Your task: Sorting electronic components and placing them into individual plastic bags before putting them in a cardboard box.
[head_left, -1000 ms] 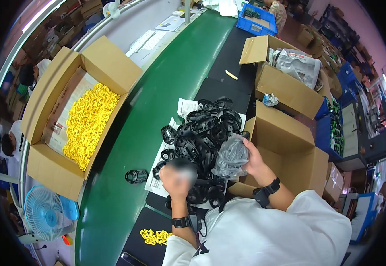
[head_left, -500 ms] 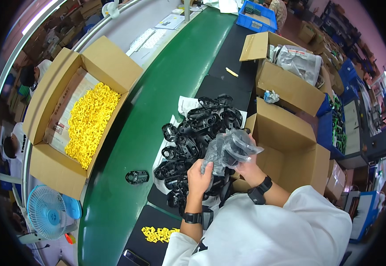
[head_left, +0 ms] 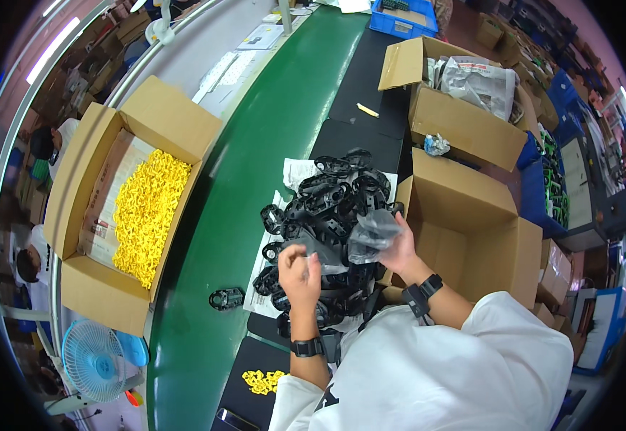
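Note:
Crumpled clear plastic bags (head_left: pixel 373 234) hang between my two hands, over a heap of black plastic parts (head_left: pixel 320 197) on white paper. My right hand (head_left: pixel 401 250) is closed on the plastic at the heap's right side. My left hand (head_left: pixel 299 279), fingers curled and slightly blurred, grips plastic above the heap's near left part. Whether this is one bag or two, I cannot tell. A single black part (head_left: pixel 226 299) lies apart on the green table (head_left: pixel 255 129). Both wrists wear black bands.
An open carton (head_left: pixel 140 298) of yellow pieces (head_left: pixel 151 215) stands left. Another open carton (head_left: pixel 464 244) sits right of the heap, with a plastic-filled carton (head_left: pixel 464 118) behind it. Nearer me are a small yellow pile (head_left: pixel 262 381) and a phone (head_left: pixel 237 418). A fan (head_left: pixel 97 360) is at lower left.
My hands have moved apart, the left one shifting left, and the plastic has spread between them. The whole view has shifted slightly.

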`<state>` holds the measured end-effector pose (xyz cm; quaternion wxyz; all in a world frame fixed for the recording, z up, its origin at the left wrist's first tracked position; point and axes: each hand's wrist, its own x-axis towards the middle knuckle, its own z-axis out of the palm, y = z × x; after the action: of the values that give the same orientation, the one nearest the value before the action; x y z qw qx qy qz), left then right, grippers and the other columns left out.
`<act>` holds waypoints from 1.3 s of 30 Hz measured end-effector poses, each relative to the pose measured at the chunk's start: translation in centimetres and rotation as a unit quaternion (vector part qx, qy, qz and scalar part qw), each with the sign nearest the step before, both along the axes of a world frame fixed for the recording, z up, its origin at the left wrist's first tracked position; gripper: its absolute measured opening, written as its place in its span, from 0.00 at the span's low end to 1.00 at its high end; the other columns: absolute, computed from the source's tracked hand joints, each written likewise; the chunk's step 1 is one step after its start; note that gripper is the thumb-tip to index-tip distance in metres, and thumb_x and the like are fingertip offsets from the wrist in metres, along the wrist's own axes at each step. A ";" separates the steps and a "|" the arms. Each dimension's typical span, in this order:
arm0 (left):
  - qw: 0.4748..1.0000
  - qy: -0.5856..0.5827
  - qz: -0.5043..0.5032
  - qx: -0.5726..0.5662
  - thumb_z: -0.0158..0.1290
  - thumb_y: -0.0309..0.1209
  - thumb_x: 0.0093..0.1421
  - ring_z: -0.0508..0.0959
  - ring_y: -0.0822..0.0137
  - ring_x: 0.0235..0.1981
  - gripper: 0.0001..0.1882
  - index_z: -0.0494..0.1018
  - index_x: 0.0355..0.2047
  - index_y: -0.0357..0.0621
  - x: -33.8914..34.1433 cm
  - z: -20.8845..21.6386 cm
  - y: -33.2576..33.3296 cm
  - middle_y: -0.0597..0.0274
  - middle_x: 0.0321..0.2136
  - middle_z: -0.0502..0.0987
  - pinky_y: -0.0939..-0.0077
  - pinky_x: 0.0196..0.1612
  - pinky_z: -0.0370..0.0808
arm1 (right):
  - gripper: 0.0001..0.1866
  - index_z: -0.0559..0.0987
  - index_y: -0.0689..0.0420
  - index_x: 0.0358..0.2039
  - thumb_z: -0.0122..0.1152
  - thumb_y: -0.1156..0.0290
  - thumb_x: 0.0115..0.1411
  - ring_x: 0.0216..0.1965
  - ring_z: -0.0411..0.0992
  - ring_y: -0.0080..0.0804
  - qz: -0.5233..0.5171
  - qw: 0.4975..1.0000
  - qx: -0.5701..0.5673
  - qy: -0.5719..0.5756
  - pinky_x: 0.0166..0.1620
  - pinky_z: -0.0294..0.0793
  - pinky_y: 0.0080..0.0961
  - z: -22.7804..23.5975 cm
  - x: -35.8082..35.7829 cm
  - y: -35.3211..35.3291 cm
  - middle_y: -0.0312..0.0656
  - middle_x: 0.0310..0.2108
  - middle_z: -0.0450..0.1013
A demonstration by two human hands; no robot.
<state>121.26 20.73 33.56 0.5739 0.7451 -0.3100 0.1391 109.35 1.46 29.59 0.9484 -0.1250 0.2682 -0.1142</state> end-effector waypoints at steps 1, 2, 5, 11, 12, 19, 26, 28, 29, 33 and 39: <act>0.999 0.028 -0.011 -0.018 0.56 0.21 0.53 0.73 0.63 0.26 0.11 0.66 0.18 0.35 0.3 -0.1 0.0 0.55 0.25 0.74 0.74 0.30 0.70 | 0.30 0.72 0.53 0.52 0.44 0.43 0.61 0.51 0.68 0.43 -0.034 0.999 -0.001 -0.002 0.56 0.64 0.45 -1.0 0.0 -0.4 0.43 0.50 0.71; 0.998 0.056 -0.021 -0.036 0.56 0.21 0.53 0.74 0.63 0.26 0.11 0.66 0.18 0.35 0.6 -0.4 -0.1 0.55 0.26 0.74 0.74 0.30 0.71 | 0.30 0.72 0.53 0.52 0.44 0.43 0.61 0.51 0.68 0.43 -0.037 0.999 -0.001 -0.003 0.56 0.64 0.45 -1.7 -0.2 -1.0 0.43 0.50 0.71; 0.977 0.210 -0.009 0.035 0.60 0.26 0.52 0.74 0.63 0.24 0.11 0.68 0.23 0.37 0.5 -1.5 0.3 0.56 0.26 0.75 0.73 0.29 0.72 | 0.26 0.74 0.53 0.50 0.41 0.49 0.60 0.50 0.69 0.43 -0.026 0.999 0.000 -0.047 0.56 0.64 0.43 -1.9 -0.6 -2.2 0.43 0.49 0.72; 0.974 0.041 -0.178 0.134 0.68 0.36 0.44 0.73 0.59 0.26 0.26 0.72 0.42 0.43 -0.3 0.7 -3.2 0.58 0.26 0.73 0.69 0.31 0.71 | 0.26 0.74 0.55 0.50 0.42 0.52 0.59 0.49 0.70 0.44 -0.087 0.996 -0.012 -0.018 0.56 0.65 0.43 -1.7 0.6 -1.4 0.43 0.47 0.73; 0.962 -0.026 -0.220 0.162 0.67 0.34 0.44 0.73 0.56 0.28 0.24 0.73 0.42 0.44 -0.3 0.5 -3.6 0.58 0.26 0.73 0.66 0.34 0.71 | 0.26 0.74 0.55 0.50 0.42 0.52 0.59 0.49 0.70 0.44 -0.087 0.996 -0.011 -0.018 0.56 0.65 0.43 -1.3 0.7 -1.2 0.43 0.47 0.73; 0.947 -0.097 -0.263 0.157 0.62 0.23 0.42 0.71 0.62 0.27 0.19 0.79 0.38 0.48 -0.3 0.2 -3.7 0.65 0.23 0.71 0.67 0.32 0.67 | 0.31 0.71 0.55 0.53 0.37 0.44 0.63 0.51 0.69 0.46 -0.091 0.995 0.031 0.004 0.57 0.65 0.46 -1.4 0.2 -0.8 0.47 0.50 0.71; 0.956 -0.079 -0.267 0.088 0.58 0.21 0.45 0.71 0.61 0.27 0.14 0.79 0.35 0.45 -0.5 -0.8 -3.6 0.62 0.25 0.71 0.70 0.32 0.68 | 0.28 0.72 0.51 0.50 0.39 0.42 0.62 0.45 0.72 0.42 -0.034 0.999 0.019 0.028 0.50 0.71 0.42 -1.5 0.0 -1.3 0.42 0.46 0.73; 0.986 -0.005 -0.166 0.007 0.55 0.22 0.48 0.70 0.60 0.29 0.08 0.77 0.31 0.42 -1.3 -0.2 -3.8 0.57 0.27 0.70 0.71 0.33 0.68 | 0.27 0.73 0.50 0.46 0.42 0.42 0.60 0.35 0.74 0.36 -0.013 0.997 -0.020 0.071 0.39 0.76 0.35 -3.8 -0.7 -2.1 0.38 0.41 0.75; 0.992 -0.007 -0.127 -0.005 0.53 0.24 0.50 0.71 0.59 0.31 0.04 0.74 0.28 0.40 -1.2 -0.3 -3.6 0.54 0.30 0.70 0.70 0.35 0.68 | 0.25 0.73 0.48 0.43 0.43 0.42 0.59 0.30 0.74 0.32 -0.011 0.995 -0.033 0.090 0.31 0.75 0.27 -4.5 -0.9 -2.3 0.35 0.37 0.74; 0.995 0.018 -0.068 -0.064 0.53 0.24 0.50 0.72 0.65 0.30 0.06 0.67 0.26 0.40 -0.1 0.4 -3.7 0.54 0.33 0.73 0.73 0.36 0.70 | 0.24 0.73 0.48 0.44 0.45 0.43 0.59 0.36 0.74 0.31 -0.063 0.992 -0.016 0.108 0.31 0.73 0.25 -5.4 -1.0 -3.2 0.34 0.39 0.74; 0.973 0.204 -0.092 0.061 0.58 0.26 0.51 0.71 0.74 0.20 0.14 0.69 0.38 0.40 -0.6 -0.1 -3.7 0.61 0.20 0.73 0.79 0.27 0.70 | 0.24 0.74 0.48 0.46 0.44 0.44 0.60 0.40 0.74 0.27 -0.078 0.994 -0.003 0.081 0.32 0.72 0.22 -4.7 0.2 -2.7 0.33 0.41 0.74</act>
<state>120.67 17.00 33.49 0.5886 0.7600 -0.2611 -0.0883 109.57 -1.24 24.86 0.9111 -0.1155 0.3530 -0.1785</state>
